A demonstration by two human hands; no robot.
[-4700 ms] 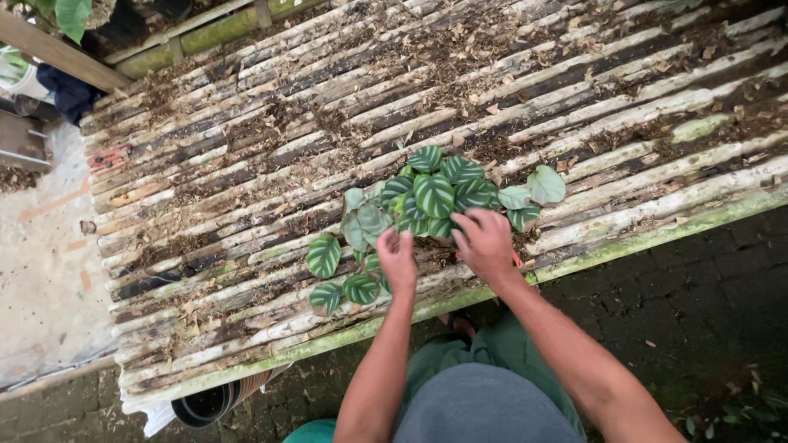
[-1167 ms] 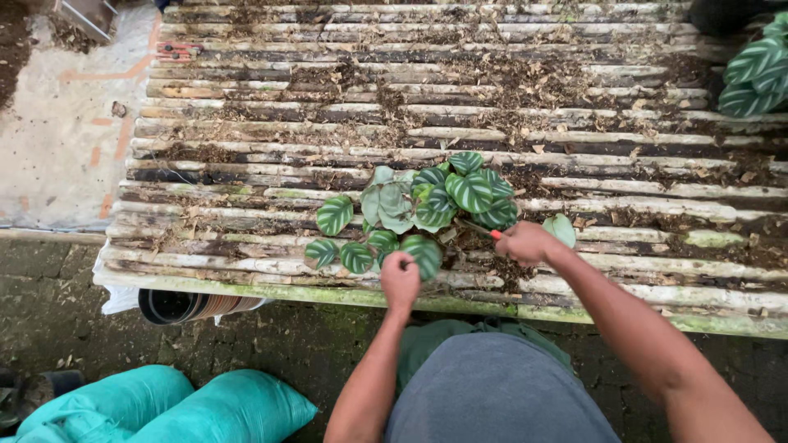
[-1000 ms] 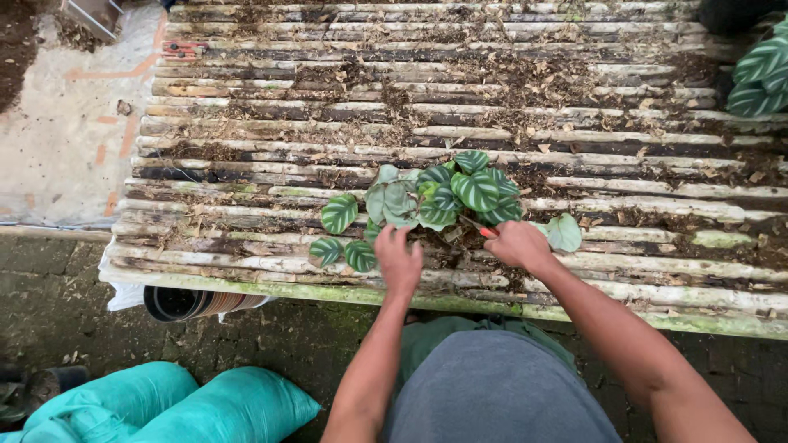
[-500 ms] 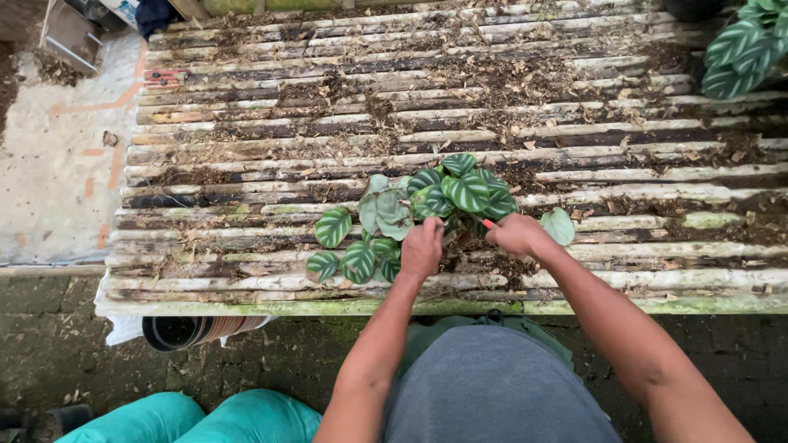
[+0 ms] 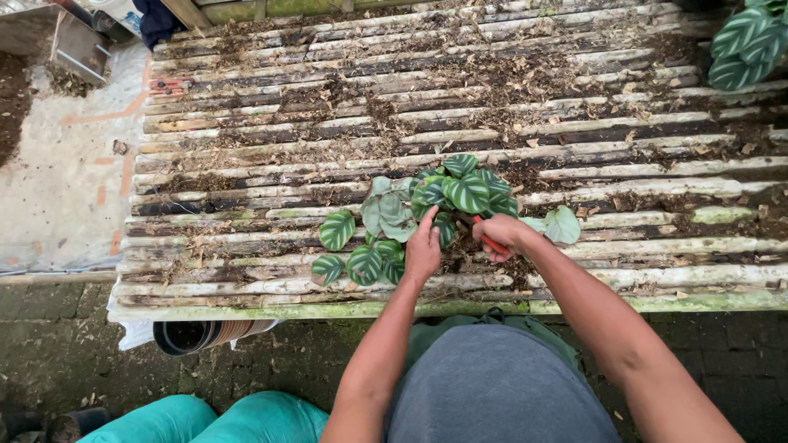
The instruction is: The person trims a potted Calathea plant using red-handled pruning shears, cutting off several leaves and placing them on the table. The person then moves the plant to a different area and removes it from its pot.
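Observation:
A small plant [image 5: 427,205] with round, striped green leaves lies on a bench of bamboo slats [image 5: 246,164] covered in soil and dry leaves. My left hand [image 5: 423,250] reaches into the leaves near the plant's base, fingers closed around stems. My right hand [image 5: 501,234] is closed on a red-handled tool [image 5: 492,244], held at the plant's base on the right side. What the tool's tip touches is hidden by leaves and my hand.
Another striped-leaf plant [image 5: 747,41] sits at the bench's far right corner. A stack of black pots [image 5: 205,335] stands under the bench's front left edge. A turquoise bag [image 5: 213,418] lies on the brick floor at lower left. A metal box [image 5: 57,41] with soil is at top left.
My left hand moved up from the bench's front edge into the plant's leaves. My right hand stayed at the plant's base with the red tool. The view shifted slightly.

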